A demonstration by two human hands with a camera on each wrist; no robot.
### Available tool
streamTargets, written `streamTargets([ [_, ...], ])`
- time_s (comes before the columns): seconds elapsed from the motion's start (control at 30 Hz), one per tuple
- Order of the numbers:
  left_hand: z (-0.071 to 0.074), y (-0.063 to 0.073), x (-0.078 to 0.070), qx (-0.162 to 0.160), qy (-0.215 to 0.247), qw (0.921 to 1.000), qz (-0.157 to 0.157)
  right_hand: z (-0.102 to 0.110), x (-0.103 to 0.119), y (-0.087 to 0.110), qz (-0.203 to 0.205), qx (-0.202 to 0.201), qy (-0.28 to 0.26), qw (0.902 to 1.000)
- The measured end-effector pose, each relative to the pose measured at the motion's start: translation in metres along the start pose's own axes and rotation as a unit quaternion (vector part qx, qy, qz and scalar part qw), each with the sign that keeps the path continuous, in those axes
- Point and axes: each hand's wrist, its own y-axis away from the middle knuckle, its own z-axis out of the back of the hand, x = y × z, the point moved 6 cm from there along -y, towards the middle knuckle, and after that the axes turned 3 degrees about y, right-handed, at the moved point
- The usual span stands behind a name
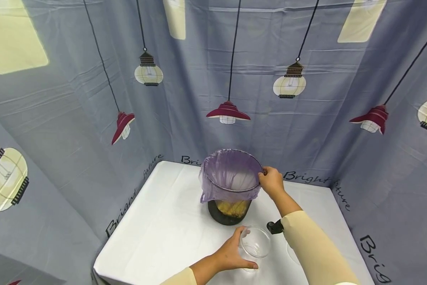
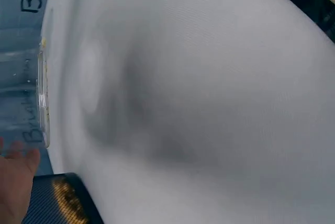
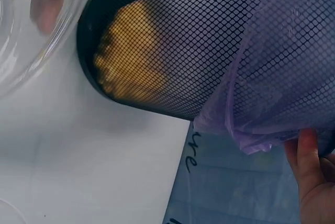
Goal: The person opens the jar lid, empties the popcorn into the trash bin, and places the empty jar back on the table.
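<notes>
At the back of the table stands a black mesh waste bin point(image 1: 215, 215), lined with a thin purple bag point(image 1: 213, 190) folded over its rim. My right hand point(image 1: 272, 183) grips the bin's rim on the right side, pinching the bag's edge there, as the right wrist view also shows. Something yellow point(image 3: 133, 56) shows through the mesh low in the bin. In front of the bin, my left hand point(image 1: 232, 253) holds a clear round container point(image 1: 257, 243) from the left, fingers on the far side and thumb near. In the left wrist view only part of the left hand point(image 2: 15, 187) appears.
A white cloth covers the table point(image 1: 156, 221). Right of the container lies a clear round piece point(image 1: 292, 253), partly hidden by the right sleeve point(image 1: 313, 245). A grey-blue curtain point(image 1: 199, 79) printed with lamps hangs close behind the bin and along both sides.
</notes>
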Motion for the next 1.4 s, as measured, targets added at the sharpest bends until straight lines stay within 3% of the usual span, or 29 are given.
streamTargets([
  [0.37,-0.034,-0.007,0.014,0.009,-0.008,0.9999,0.012,-0.004,0.000,0.003,-0.011,0.005,-0.005,0.9999],
  [0.57,-0.045,-0.005,0.025,0.007,-0.023,0.9996,0.017,-0.004,0.001,0.008,-0.008,0.007,-0.003,0.9999],
  [0.73,-0.049,-0.007,0.024,0.005,-0.029,0.9995,0.013,-0.001,0.004,0.007,0.000,0.008,0.004,1.0000],
  [0.93,-0.049,-0.007,0.025,0.015,-0.035,0.9987,0.034,-0.002,0.003,0.005,-0.003,0.007,0.000,1.0000],
  [1.1,-0.043,-0.006,0.025,0.047,-0.068,0.9954,0.048,-0.005,0.002,0.003,-0.006,0.014,0.000,0.9999],
  [1.27,-0.031,-0.007,0.021,0.083,-0.131,0.9879,0.010,-0.001,0.003,0.003,-0.007,0.012,0.007,0.9999],
  [1.4,-0.009,-0.009,0.019,0.106,-0.207,0.9724,-0.016,0.001,0.003,0.003,-0.005,0.018,0.007,0.9998],
])
